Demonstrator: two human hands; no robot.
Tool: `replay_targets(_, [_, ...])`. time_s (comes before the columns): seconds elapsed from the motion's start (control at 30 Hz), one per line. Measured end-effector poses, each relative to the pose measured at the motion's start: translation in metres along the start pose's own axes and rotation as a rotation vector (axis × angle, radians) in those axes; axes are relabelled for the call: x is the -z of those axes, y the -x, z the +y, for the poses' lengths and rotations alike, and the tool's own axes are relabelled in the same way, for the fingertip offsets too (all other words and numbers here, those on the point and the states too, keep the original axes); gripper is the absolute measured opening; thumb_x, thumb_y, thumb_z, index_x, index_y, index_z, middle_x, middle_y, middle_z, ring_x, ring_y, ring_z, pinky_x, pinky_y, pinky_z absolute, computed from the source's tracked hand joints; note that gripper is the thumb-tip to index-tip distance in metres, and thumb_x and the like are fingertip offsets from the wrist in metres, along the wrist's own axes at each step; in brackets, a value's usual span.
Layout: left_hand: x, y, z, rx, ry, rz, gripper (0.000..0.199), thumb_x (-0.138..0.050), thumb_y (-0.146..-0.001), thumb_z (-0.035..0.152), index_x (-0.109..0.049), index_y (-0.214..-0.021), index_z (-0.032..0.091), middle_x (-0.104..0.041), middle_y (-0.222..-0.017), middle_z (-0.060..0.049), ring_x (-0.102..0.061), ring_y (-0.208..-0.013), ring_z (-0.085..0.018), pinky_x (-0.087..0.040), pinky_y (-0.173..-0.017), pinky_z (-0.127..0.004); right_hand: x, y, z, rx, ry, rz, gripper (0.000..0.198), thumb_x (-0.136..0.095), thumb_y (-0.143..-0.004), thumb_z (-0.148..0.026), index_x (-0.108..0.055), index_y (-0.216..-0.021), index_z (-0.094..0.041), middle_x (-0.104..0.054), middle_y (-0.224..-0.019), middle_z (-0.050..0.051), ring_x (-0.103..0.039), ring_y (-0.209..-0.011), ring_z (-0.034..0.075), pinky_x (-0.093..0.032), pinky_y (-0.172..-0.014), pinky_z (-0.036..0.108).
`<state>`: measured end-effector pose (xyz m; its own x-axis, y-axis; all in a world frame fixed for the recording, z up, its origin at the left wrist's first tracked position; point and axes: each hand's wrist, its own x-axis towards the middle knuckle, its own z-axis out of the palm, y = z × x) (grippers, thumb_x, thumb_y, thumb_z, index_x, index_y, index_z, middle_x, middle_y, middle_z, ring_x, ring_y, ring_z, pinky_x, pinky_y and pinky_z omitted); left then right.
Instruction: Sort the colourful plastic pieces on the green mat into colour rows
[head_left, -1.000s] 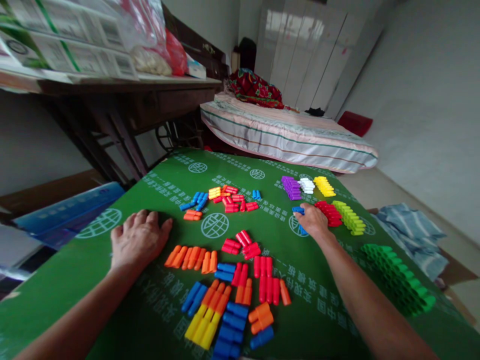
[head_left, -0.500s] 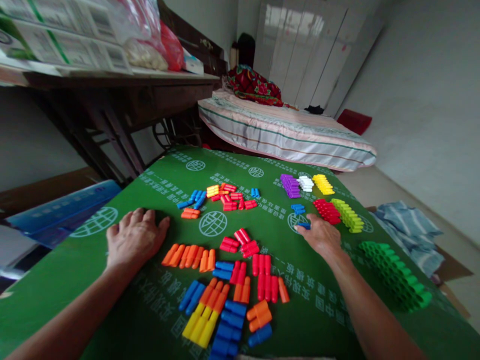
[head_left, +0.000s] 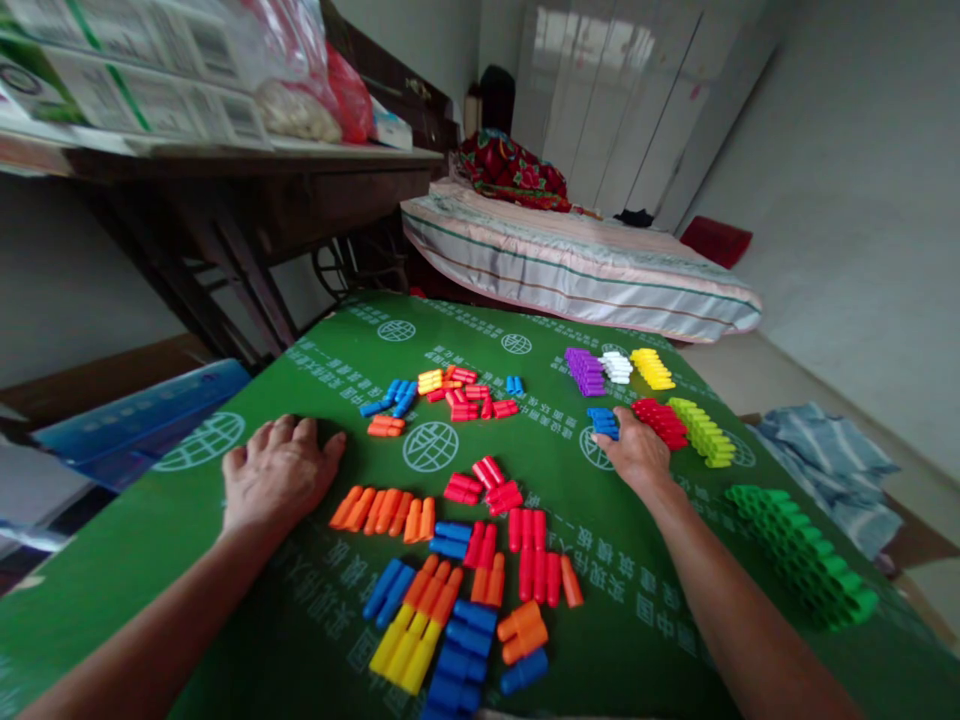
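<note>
My left hand (head_left: 283, 470) lies palm down on the green board (head_left: 285, 590), fingers spread and nothing in them. At the right, my right hand (head_left: 636, 445) pinches blue bullet-shaped building blocks (head_left: 603, 423), its thumb at their near side and a finger at the far side. Just beyond that hand is a grid of red blocks (head_left: 660, 424). Yellow-green blocks (head_left: 701, 432) stand beside the red ones. Purple blocks (head_left: 584, 372), white blocks (head_left: 617, 367) and yellow blocks (head_left: 653, 369) form groups farther back.
Loose red blocks (head_left: 465, 410) are scattered mid-board. Orange blocks (head_left: 384, 512) and blue blocks (head_left: 459, 660) lie close to me. A large green block grid (head_left: 802, 555) sits at the right. Beyond the board are a bed (head_left: 570, 260) and a dark wooden table (head_left: 360, 185).
My right hand has moved slightly away from me, bringing the blue piece it held up against the other blue blocks. My left hand stays in place; the view has shifted slightly.
</note>
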<state>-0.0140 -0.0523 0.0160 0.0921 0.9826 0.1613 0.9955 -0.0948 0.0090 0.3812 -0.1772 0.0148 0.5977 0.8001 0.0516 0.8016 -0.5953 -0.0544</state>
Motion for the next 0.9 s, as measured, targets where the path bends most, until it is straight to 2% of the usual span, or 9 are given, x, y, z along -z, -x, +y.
replay_targets(0.33, [0.001,0.0,0.0,-0.006,0.03,-0.006,0.064,-0.014,-0.087,0.055,-0.054,-0.114,0.014,-0.049,-0.133,-0.018,-0.036,-0.13,-0.036,-0.034,-0.102,-0.054,0.003,0.005,0.002,0.007,-0.012,0.005,0.052,-0.049,-0.091,-0.048,-0.048,-0.134,-0.019,-0.065,-0.121,0.014,-0.064,-0.106,0.025,-0.047,-0.081,0.033])
replay_targets(0.47, [0.001,0.001,0.001,-0.006,0.049,0.007,0.061,-0.017,-0.087,0.054,-0.055,-0.113,0.014,-0.05,-0.132,-0.019,-0.037,-0.13,-0.036,-0.034,-0.102,-0.055,0.007,0.018,0.005,0.014,-0.022,0.037,0.046,-0.048,-0.092,-0.044,-0.052,-0.131,-0.02,-0.065,-0.122,0.012,-0.064,-0.104,0.025,-0.047,-0.08,0.032])
replay_targets(0.6, [0.0,0.002,0.002,-0.014,0.055,0.003,0.06,-0.019,-0.088,0.054,-0.055,-0.113,0.013,-0.051,-0.131,-0.02,-0.037,-0.129,-0.037,-0.034,-0.102,-0.055,0.007,0.035,0.007,0.073,-0.063,0.073,0.039,-0.049,-0.092,-0.04,-0.06,-0.122,-0.018,-0.069,-0.114,0.011,-0.066,-0.1,0.026,-0.048,-0.079,0.033])
replay_targets(0.7, [-0.001,0.003,0.003,-0.02,0.065,0.001,0.061,-0.019,-0.088,0.054,-0.054,-0.116,0.011,-0.05,-0.132,-0.022,-0.037,-0.129,-0.038,-0.034,-0.101,-0.055,0.005,0.054,0.005,0.182,-0.21,0.086,0.034,-0.053,-0.089,-0.037,-0.065,-0.114,-0.018,-0.071,-0.109,0.01,-0.067,-0.094,0.023,-0.05,-0.08,0.033])
replay_targets(0.8, [-0.001,0.004,0.004,-0.019,0.065,0.009,0.062,-0.018,-0.089,0.054,-0.054,-0.117,0.011,-0.05,-0.132,-0.022,-0.036,-0.13,-0.037,-0.034,-0.102,-0.055,0.009,0.084,-0.003,0.351,-0.473,0.065,0.026,-0.055,-0.088,-0.033,-0.068,-0.106,-0.02,-0.073,-0.104,0.006,-0.068,-0.088,0.018,-0.05,-0.081,0.028])
replay_targets(0.9, [-0.002,0.005,0.006,0.002,0.06,0.013,0.061,-0.019,-0.088,0.053,-0.054,-0.118,0.012,-0.049,-0.133,-0.022,-0.038,-0.129,-0.037,-0.034,-0.101,-0.054,0.023,0.127,-0.014,0.577,-0.59,-0.065,0.018,-0.052,-0.09,-0.028,-0.069,-0.097,-0.024,-0.074,-0.092,0.001,-0.067,-0.08,0.014,-0.049,-0.076,0.024])
